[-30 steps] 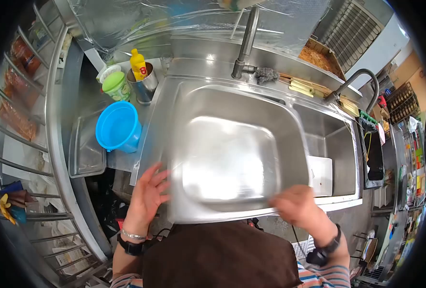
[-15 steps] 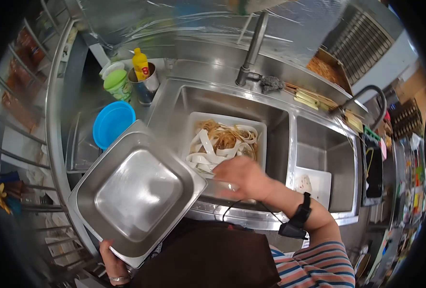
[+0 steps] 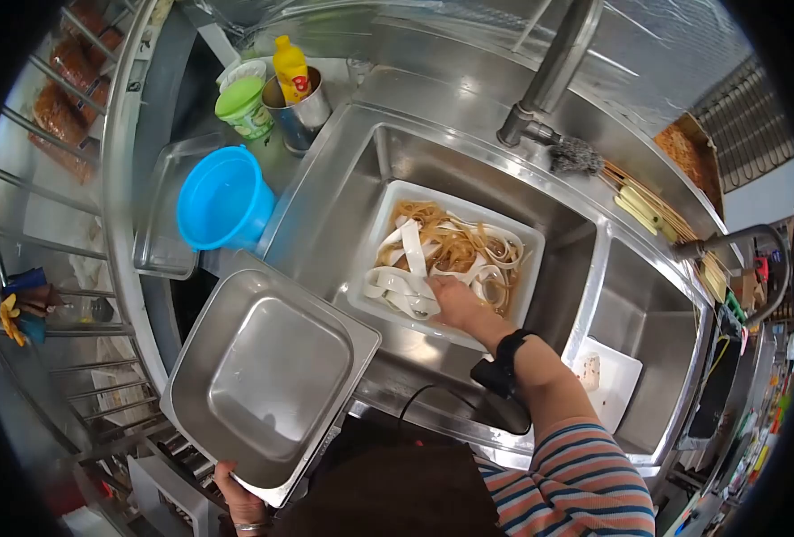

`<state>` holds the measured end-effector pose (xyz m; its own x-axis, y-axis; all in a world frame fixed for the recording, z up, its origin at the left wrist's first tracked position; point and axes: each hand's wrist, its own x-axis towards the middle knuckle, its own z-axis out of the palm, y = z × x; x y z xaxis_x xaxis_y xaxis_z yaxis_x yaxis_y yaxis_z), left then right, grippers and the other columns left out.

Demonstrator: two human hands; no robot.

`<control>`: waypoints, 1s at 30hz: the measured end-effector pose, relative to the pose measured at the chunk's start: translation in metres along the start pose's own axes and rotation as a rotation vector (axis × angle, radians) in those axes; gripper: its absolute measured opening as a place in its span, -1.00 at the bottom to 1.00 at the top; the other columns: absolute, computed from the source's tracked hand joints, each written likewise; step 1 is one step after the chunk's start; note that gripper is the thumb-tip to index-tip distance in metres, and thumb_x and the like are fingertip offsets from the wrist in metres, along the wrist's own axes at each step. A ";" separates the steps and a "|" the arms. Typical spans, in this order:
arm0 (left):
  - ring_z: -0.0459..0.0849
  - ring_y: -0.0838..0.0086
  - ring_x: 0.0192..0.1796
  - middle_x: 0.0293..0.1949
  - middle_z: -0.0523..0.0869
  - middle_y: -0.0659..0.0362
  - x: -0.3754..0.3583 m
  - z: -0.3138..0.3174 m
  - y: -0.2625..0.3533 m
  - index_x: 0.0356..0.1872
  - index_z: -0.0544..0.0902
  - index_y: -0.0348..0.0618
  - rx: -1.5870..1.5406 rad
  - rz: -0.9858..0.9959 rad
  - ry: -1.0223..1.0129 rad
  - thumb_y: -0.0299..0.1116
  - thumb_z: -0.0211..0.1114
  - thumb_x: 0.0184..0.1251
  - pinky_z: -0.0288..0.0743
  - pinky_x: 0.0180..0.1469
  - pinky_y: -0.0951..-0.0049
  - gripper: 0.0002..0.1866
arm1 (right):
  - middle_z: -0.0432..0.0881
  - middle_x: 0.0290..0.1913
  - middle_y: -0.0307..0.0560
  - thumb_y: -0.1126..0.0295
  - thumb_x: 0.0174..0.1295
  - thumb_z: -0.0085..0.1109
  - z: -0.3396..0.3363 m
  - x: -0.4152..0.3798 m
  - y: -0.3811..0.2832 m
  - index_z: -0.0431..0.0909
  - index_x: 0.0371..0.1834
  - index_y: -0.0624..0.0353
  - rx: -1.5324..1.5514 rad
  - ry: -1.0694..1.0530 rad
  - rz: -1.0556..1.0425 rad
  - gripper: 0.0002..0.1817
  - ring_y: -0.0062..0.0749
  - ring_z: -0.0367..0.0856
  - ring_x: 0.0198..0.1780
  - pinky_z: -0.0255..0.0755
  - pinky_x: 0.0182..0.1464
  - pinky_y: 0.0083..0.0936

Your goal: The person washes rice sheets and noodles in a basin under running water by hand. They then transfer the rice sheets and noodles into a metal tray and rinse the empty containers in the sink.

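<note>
My left hand [image 3: 239, 494] is closed on the near rim of an empty rectangular steel pan [image 3: 272, 376], thumb on the edge and the fingers hidden beneath. The pan tilts toward me, left of the sink. In the sink basin a white plastic tub [image 3: 529, 300] holds wide white flat noodles [image 3: 406, 291] and thinner brownish noodles [image 3: 455, 246] in liquid. Reaching into the tub's near side, my right hand [image 3: 458, 302] has its fingers down among the wide white noodles and appears closed on some, its fingertips hidden.
Left of the sink stand a blue bowl [image 3: 227, 201], a green-lidded tub [image 3: 247, 107] and a steel cup [image 3: 300, 112] with a yellow bottle [image 3: 291, 67]. A faucet [image 3: 549, 80] rises behind. The right basin holds a white tray [image 3: 616, 380]. A metal rack [image 3: 57, 327] borders the left.
My right hand has come down from above the tub's near edge into the noodles. My left hand still holds the pan. The view has shifted closer to the sink.
</note>
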<state>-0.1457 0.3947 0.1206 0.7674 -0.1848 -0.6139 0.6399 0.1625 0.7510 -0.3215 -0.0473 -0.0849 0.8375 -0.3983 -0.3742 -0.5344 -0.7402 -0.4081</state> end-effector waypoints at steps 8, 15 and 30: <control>0.60 0.25 -0.01 -0.13 0.65 0.08 -0.001 -0.016 -0.008 -0.09 0.57 -0.31 -0.035 -0.050 0.041 -0.36 0.11 0.01 0.48 0.10 0.32 -0.60 | 0.34 0.30 -0.02 0.31 -0.06 0.43 0.038 0.054 -0.044 0.19 0.35 0.13 0.193 0.174 0.061 -0.14 -0.09 0.57 0.09 0.54 0.05 -0.26; 0.59 0.25 -0.04 -0.10 0.64 0.09 -0.007 -0.007 -0.012 -0.04 0.55 -0.29 0.060 -0.013 0.126 -0.33 0.12 0.01 0.46 0.11 0.31 -0.56 | 0.44 0.20 -0.03 0.25 -0.04 0.43 0.028 0.092 -0.075 0.43 0.16 0.05 0.088 -0.031 0.243 -0.37 -0.06 0.58 0.06 0.55 -0.01 -0.18; 0.57 0.25 0.02 -0.06 0.58 0.07 0.008 -0.022 -0.017 0.09 0.45 -0.30 0.028 0.024 0.016 -0.47 0.08 -0.02 0.48 0.11 0.30 -0.49 | 0.66 -0.42 -0.30 0.23 0.37 0.17 -0.106 0.018 -0.038 0.65 -0.29 0.17 1.240 0.290 0.158 -0.77 -0.70 0.53 -0.41 0.42 -0.28 -0.65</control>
<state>-0.1495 0.4121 0.0972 0.7833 -0.1655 -0.5992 0.6200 0.1392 0.7721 -0.2738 -0.0837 0.0121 0.6661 -0.6536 -0.3592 -0.2477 0.2604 -0.9332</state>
